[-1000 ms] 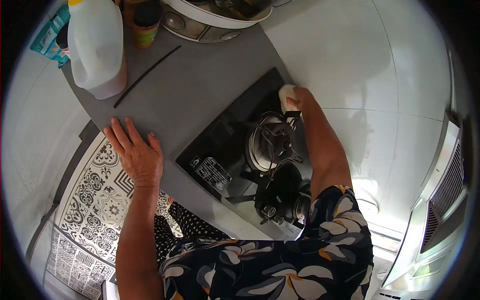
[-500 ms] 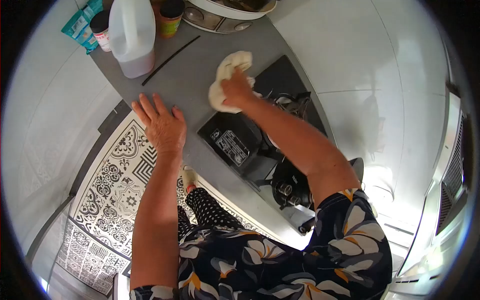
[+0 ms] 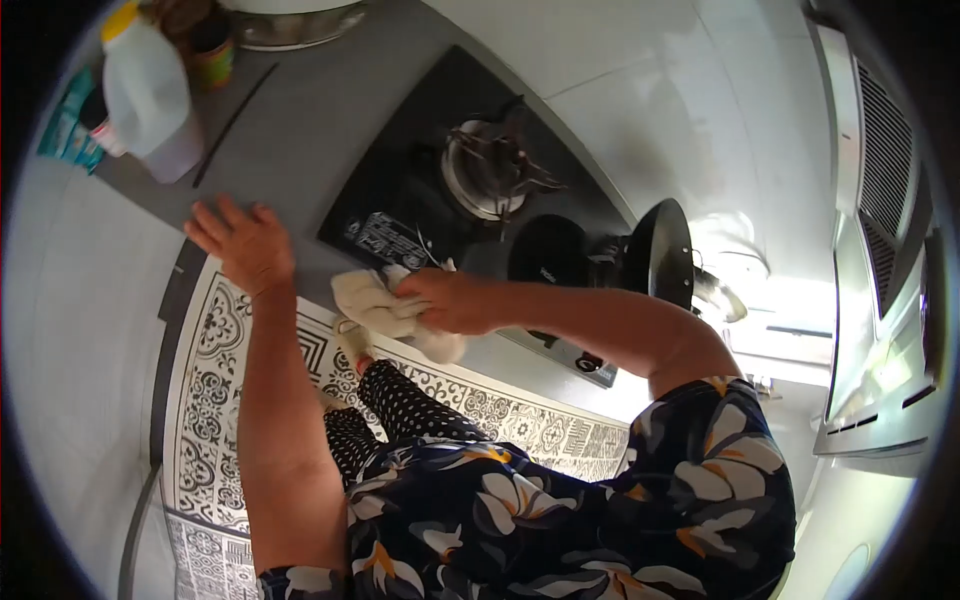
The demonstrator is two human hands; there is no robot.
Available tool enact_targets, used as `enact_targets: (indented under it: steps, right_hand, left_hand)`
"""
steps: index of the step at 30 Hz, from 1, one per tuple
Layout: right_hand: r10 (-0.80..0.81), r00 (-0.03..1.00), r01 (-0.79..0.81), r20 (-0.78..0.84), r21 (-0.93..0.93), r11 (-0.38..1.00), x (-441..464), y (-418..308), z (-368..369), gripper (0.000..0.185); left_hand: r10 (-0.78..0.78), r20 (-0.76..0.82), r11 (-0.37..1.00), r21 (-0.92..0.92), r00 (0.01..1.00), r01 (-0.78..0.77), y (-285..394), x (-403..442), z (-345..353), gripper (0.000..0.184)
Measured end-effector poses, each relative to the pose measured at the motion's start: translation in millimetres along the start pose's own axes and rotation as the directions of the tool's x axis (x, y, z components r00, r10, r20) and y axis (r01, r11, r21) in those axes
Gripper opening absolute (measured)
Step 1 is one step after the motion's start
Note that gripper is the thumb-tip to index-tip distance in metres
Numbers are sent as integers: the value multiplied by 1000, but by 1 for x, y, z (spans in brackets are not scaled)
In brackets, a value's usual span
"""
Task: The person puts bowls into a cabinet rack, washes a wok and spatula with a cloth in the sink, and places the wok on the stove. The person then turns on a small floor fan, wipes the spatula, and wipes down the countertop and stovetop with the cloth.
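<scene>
Bunched in my right hand point(image 3: 445, 298) is a cream-coloured cloth point(image 3: 375, 303), held at the front edge of the grey counter point(image 3: 290, 120), with part of it hanging over the edge. The black gas stove point(image 3: 390, 170) lies just beyond that hand. Its round burner point(image 3: 482, 170) with a metal pot support is in plain sight. My left hand point(image 3: 247, 245) rests flat on the counter's front corner, fingers spread, holding nothing.
At the back left stand a plastic jug point(image 3: 150, 95) with a yellow cap, a dark-lidded jar point(image 3: 212, 50) and a teal packet point(image 3: 70, 130). A thin black strip point(image 3: 235, 122) lies near them. A black wok point(image 3: 658, 255) sits at the stove's right.
My right hand has drawn the cloth from the counter beyond the stove's left side back to the front edge. The view has turned, uncovering the burner and wok. My left hand stays on the counter.
</scene>
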State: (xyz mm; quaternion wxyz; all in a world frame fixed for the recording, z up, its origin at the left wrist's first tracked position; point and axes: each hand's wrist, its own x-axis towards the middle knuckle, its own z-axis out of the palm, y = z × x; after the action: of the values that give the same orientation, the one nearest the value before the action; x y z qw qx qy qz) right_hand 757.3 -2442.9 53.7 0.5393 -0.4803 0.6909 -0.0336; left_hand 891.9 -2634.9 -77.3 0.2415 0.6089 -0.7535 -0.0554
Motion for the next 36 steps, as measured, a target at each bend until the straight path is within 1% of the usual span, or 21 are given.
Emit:
enact_targets:
  steps: [1,3,4,6,8,10,12,13,16,19,21,22,24,25,27,29,31,32,34,35,36]
  right_hand:
    - [33,994,-40,102,64,997,-21,-8,-25,50]
    - [188,972,-212,142,187,959,-68,-18,-74,49]
    - [252,965,-261,71,214,941,-88,5,-91,49]
    - [398,917,-363,33,484,796,-122,52,-122,56]
    - [517,850,-307,-105,697,648,-146,74,-155,52]
    - [687,686,-339,-242,729,595,-149,102,-192,41]
    - [807,466,-333,-363,773,540,-141,146,-221,40]
    - [810,469,-341,-353,774,534,-144,172,-226,40]
    - [876,378,-584,-298,658,475,-92,246,-238,36]
    - [922,271,-776,-277,504,380,-44,297,-204,33]
    - [941,187,-872,-283,392,291,-28,333,-200,30]
    - [943,180,-872,-278,399,284,-31,332,-195,30]
    - [890,210,-755,-405,510,411,-32,303,-192,39]
    - [847,223,-727,-483,496,474,-31,290,-190,47]
    - [826,231,-678,-514,524,515,-29,265,-176,53]
    - [798,237,-619,-555,546,564,-31,235,-167,60]
    - [670,553,-601,-495,319,732,-42,206,-154,58]
    - [671,550,-603,-497,319,731,-48,209,-144,58]
    - [384,822,-323,-421,211,922,-56,223,-129,68]
    - [389,819,-326,-422,217,920,-63,206,-132,68]
    - [470,841,-368,-268,353,860,-70,186,-145,68]
  left_hand:
    - [7,-6,997,79,1000,-7,-1,-1,2,48]
    - [-5,8,1000,16,1000,5,0,-2,-1,49]
    - [-25,17,999,-35,1000,25,1,-1,-2,49]
    - [-18,29,1000,-3,999,18,3,-1,-5,49]
    - [-24,61,1000,-1,998,24,5,1,-11,50]
    - [-21,55,1000,13,998,20,3,1,-7,50]
    - [-18,52,999,30,998,17,3,0,-6,50]
    - [-22,66,1000,23,998,20,4,0,-7,51]
    - [-31,98,999,40,995,27,5,1,-10,52]
    - [-50,128,997,57,990,43,9,2,-11,52]
    - [-58,142,997,58,988,50,8,2,-11,53]
    - [-39,145,996,81,989,27,7,1,-11,53]
    - [-24,132,996,93,991,12,8,4,-10,53]
    - [-22,128,997,79,992,12,8,3,-10,52]
    - [-9,129,998,58,992,1,7,1,-11,52]
    - [-4,129,992,125,992,-12,4,2,-7,52]
    - [-8,126,995,104,992,-6,6,1,-9,52]
    - [-12,124,996,88,992,1,7,1,-9,52]
    - [-7,110,996,88,994,-3,6,1,-7,52]
    - [0,104,996,92,995,-10,5,0,-7,52]
    - [1,103,996,87,995,-10,5,0,-9,52]
